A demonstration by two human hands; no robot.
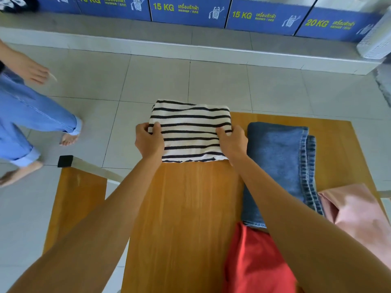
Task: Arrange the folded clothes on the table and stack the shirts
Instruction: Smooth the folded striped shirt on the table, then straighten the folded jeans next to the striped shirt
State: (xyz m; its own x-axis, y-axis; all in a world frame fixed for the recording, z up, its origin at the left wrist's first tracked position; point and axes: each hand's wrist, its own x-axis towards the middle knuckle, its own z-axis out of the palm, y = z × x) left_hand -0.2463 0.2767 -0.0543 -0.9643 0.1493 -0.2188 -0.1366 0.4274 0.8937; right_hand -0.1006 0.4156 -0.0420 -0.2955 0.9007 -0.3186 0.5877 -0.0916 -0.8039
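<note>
Pinching the folded striped shirt [190, 132] by both edges, left hand [149, 140] and right hand [232, 142] grip it above the table [186, 208].

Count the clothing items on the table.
4: striped shirt at the far edge, in both hands; jeans to its right; pink garment far right; red garment nearest. Others may be out of frame.

Both arms stretched forward, left grip [149, 140] and right grip [232, 142] pinched closed.
</note>
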